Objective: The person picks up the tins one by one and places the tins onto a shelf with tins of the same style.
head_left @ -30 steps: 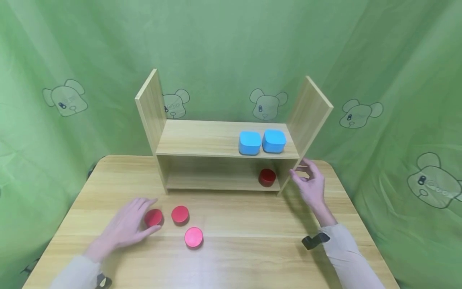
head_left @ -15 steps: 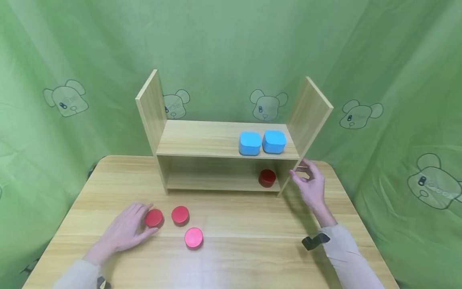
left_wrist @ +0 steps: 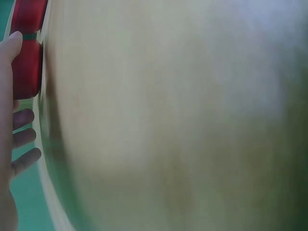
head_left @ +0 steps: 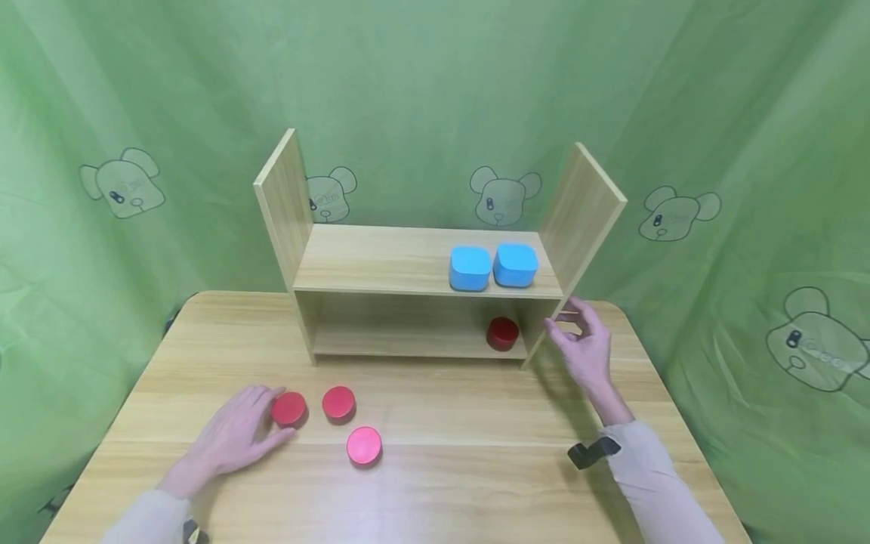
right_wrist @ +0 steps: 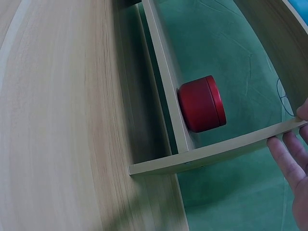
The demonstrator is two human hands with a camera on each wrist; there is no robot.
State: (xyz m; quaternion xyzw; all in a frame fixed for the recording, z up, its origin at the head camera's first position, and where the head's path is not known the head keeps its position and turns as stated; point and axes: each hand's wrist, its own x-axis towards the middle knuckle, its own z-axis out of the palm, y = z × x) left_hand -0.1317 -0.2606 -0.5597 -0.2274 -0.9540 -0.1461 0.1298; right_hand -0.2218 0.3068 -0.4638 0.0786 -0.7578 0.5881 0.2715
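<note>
My left hand [head_left: 234, 434] is low on the table around the leftmost red round tin [head_left: 289, 409]. In the left wrist view, the thumb [left_wrist: 14, 43] lies at one side of that tin [left_wrist: 26, 70], and a mostly hidden index finger is at the other. Two more red tins [head_left: 338, 405] stand beside it, the nearest tin [head_left: 364, 446] a bit closer to me. My right hand [head_left: 586, 344] pinches the right side panel [right_wrist: 240, 144] of a wooden shelf [head_left: 414, 293], thumb on one face and fingers on the other.
Two blue rounded-square boxes [head_left: 470, 268] sit at the right of the upper shelf board. Another red tin [head_left: 503, 334] stands at the right of the lower board. Tall side panels rise left and right. Behind the wooden table [head_left: 476, 483] hangs a green curtain [head_left: 408, 91].
My left hand has come down and slightly back, closing in around the leftmost red tin. The right hand keeps its hold on the shelf panel. All the tins stay put.
</note>
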